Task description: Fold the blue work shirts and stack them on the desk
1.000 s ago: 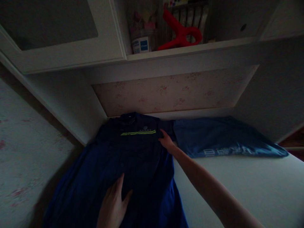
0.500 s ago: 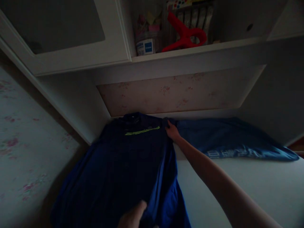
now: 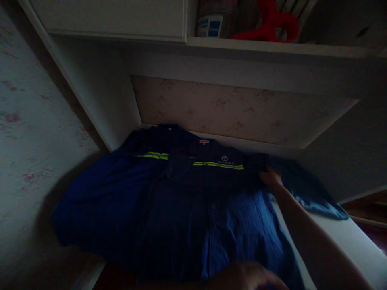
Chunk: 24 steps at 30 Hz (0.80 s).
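A navy and blue work jacket (image 3: 223,217) with a yellow-green stripe and a chest logo lies spread, front up, on the white desk. Its collar points toward the back panel. My right hand (image 3: 272,177) is closed on the jacket's sleeve near the shoulder at right. Low in the view, my left hand (image 3: 244,276) is over the jacket's lower part; it is blurred and cut off by the frame edge, so its fingers are unclear. Another blue work jacket (image 3: 99,197) with a similar stripe lies at left, partly covered by the first.
A lighter blue cloth (image 3: 305,181) lies on the white desk (image 3: 356,241) at right. Above is a shelf (image 3: 272,46) with a red clamp (image 3: 275,26) and a labelled clear tub (image 3: 210,26). Flowered wallpaper (image 3: 18,141) covers the left wall.
The front jacket now lies spread farther right, showing the second jacket at left. My right hand has moved right with its sleeve. The view has tilted and dropped, and my left hand has shifted right.
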{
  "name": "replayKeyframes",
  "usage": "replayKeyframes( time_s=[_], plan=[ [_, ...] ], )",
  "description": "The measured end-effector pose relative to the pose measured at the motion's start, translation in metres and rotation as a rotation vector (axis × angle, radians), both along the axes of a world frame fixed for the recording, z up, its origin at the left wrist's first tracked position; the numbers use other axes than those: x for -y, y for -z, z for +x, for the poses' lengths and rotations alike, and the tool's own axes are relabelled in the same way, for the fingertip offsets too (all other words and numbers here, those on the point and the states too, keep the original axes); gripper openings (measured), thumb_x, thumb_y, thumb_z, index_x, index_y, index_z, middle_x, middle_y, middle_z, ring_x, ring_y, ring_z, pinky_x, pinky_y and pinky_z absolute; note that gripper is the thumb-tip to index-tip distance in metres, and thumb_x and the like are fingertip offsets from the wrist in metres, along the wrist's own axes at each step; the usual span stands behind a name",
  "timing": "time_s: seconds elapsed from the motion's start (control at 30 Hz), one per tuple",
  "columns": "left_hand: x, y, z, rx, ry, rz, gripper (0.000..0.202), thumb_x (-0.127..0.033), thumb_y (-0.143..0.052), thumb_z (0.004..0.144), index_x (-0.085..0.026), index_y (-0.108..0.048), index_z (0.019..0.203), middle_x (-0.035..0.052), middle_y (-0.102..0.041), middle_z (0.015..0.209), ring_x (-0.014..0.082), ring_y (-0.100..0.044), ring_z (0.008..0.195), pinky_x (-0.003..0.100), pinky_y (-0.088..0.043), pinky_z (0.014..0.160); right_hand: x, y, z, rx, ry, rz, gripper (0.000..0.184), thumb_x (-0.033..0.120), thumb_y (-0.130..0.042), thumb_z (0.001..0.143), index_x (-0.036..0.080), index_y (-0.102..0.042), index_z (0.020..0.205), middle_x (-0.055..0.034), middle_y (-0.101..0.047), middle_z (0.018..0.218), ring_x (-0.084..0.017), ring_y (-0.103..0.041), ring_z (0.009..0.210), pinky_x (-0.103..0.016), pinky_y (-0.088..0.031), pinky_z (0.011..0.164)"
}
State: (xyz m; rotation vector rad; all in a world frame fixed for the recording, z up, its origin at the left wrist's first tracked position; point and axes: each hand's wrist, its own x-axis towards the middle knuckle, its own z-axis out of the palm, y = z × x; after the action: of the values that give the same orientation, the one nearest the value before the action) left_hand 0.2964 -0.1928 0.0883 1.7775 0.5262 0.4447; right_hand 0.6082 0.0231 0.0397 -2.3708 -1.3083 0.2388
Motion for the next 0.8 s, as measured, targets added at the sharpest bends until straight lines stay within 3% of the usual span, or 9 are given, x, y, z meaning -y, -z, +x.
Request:
replayKeyframes(
  time_s=[0.07, 0.13, 0.17, 0.27, 0.33, 0.47, 0.57, 0.67, 0.8],
  plan=[
    [-0.041, 0.008, -0.013, -0.072, -0.256, 0.179, 0.034, -0.032, -0.058, 0.085, -0.025, -0.059, 0.118, 0.0048, -0.066, 0.112, 0.0173, -0.063, 0.098, 0.032, -0.051, 0.089, 0.014, 0.012, -0.011, 0.018, 0.026, -0.045, 0.065, 0.038, -0.047, 0.086, 0.015, -0.04, 0.146, -0.0286, -0.028, 0.15, -0.043, -0.056, 0.116, -0.056, -0.047, 0.091],
    [-0.091, 0.02, -0.034, -0.279, -0.552, 0.465, 0.027, -0.024, -0.052, 0.087, -0.021, -0.059, 0.113, 0.0056, -0.064, 0.113, 0.0159, -0.059, 0.104, 0.03, -0.047, 0.096, 0.025, 0.026, -0.035, 0.08, -0.062, -0.048, 0.061, 0.041, -0.043, 0.089, 0.023, -0.037, 0.148, -0.0197, -0.022, 0.156, -0.04, -0.047, 0.127, -0.055, -0.043, 0.097],
    [-0.116, 0.028, -0.047, -0.458, -0.627, 0.616, 0.028, -0.026, -0.052, 0.088, -0.021, -0.058, 0.114, 0.0057, -0.063, 0.116, 0.0168, -0.057, 0.109, 0.03, -0.045, 0.099, 0.03, 0.033, -0.049, 0.126, -0.139, -0.046, 0.059, 0.042, -0.04, 0.091, 0.025, -0.037, 0.147, -0.0152, -0.025, 0.156, -0.037, -0.044, 0.131, -0.054, -0.04, 0.101],
    [-0.178, 0.051, -0.085, -0.646, -0.763, 0.678, 0.039, -0.028, -0.056, 0.085, -0.016, -0.056, 0.122, 0.014, -0.056, 0.129, 0.0285, -0.049, 0.122, 0.044, -0.039, 0.103, 0.041, 0.055, -0.086, 0.268, -0.347, -0.06, 0.05, 0.037, -0.028, 0.096, 0.029, -0.041, 0.144, -0.0046, -0.038, 0.152, -0.028, -0.038, 0.136, -0.058, -0.024, 0.111],
    [-0.204, 0.062, -0.108, -0.713, -0.788, 0.66, 0.038, -0.03, -0.059, 0.083, -0.017, -0.059, 0.119, 0.0145, -0.059, 0.126, 0.0303, -0.052, 0.118, 0.045, -0.041, 0.1, 0.046, 0.067, -0.1, 0.329, -0.392, -0.075, 0.049, 0.034, -0.023, 0.098, 0.031, -0.04, 0.144, -0.0007, -0.041, 0.15, -0.024, -0.035, 0.138, -0.062, -0.011, 0.114],
    [-0.233, 0.062, -0.158, -0.816, -0.855, 0.589, 0.022, -0.031, -0.049, 0.089, -0.025, -0.065, 0.104, 0.0047, -0.069, 0.109, 0.0197, -0.064, 0.101, 0.03, -0.046, 0.09, 0.049, 0.075, -0.102, 0.349, -0.387, -0.086, 0.05, 0.036, -0.02, 0.099, 0.032, -0.037, 0.146, 0.0014, -0.04, 0.151, -0.02, -0.032, 0.139, -0.059, -0.007, 0.115],
    [-0.248, 0.053, -0.213, -0.911, -1.067, 0.485, 0.037, -0.037, -0.035, 0.093, -0.018, -0.059, 0.114, 0.0116, -0.069, 0.111, 0.0245, -0.065, 0.102, 0.034, -0.048, 0.088, 0.049, 0.074, -0.098, 0.326, -0.395, -0.094, 0.05, 0.037, -0.02, 0.099, 0.032, -0.037, 0.145, 0.0008, -0.04, 0.151, -0.021, -0.031, 0.14, -0.06, -0.007, 0.115],
    [-0.252, 0.047, -0.269, -0.998, -1.206, 0.349, 0.038, -0.035, -0.04, 0.088, -0.011, -0.059, 0.111, 0.0167, -0.071, 0.102, 0.0304, -0.068, 0.092, 0.038, -0.052, 0.078, 0.048, 0.072, -0.097, 0.286, -0.397, -0.089, 0.049, 0.036, -0.023, 0.098, 0.033, -0.038, 0.145, 0.0006, -0.04, 0.151, -0.022, -0.032, 0.139, -0.061, -0.009, 0.114],
    [-0.244, 0.044, -0.295, -0.993, -1.275, 0.377, 0.042, -0.028, -0.043, 0.083, -0.011, -0.053, 0.12, 0.0148, -0.07, 0.106, 0.0298, -0.067, 0.096, 0.041, -0.051, 0.083, 0.03, 0.053, -0.087, 0.19, -0.374, -0.125, 0.043, 0.041, -0.031, 0.096, 0.033, -0.053, 0.132, -0.0023, -0.053, 0.141, -0.028, -0.046, 0.129, -0.069, -0.013, 0.108]
  ],
)
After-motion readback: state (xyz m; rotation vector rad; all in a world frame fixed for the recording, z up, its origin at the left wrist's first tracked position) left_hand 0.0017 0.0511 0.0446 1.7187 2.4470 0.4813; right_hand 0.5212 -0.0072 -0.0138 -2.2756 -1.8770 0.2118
